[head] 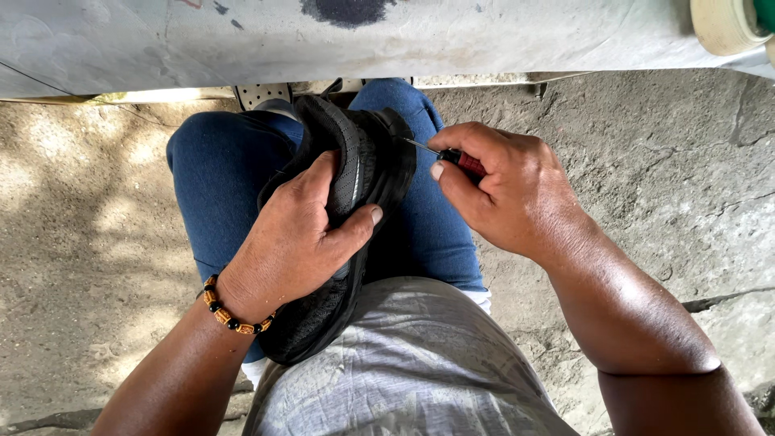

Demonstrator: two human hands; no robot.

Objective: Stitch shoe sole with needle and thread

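The left hand [295, 238] wraps closed around a black mesh sports shoe [347, 210], thumb pressed on its side, holding it on the lap over blue denim jeans [218, 178]; the right hand [500, 194] pinches shut a thin metal awl with a red handle [460, 161], its tip touching the shoe's sole edge; a beaded bracelet [230, 313] circles the left wrist.

I see a black shoe [347, 210] with a matt woven mesh upper, a thin glossy grey stripe and a dull rubber-like sole edge. The tool [452, 155] has a bright, thin metal shaft and a glossy red and black plastic handle. The jeans [218, 186] are blue denim cloth, the shirt [404, 363] soft grey cloth. The bracelet [230, 315] carries polished beads. The ground [81, 242] is rough, cracked concrete.
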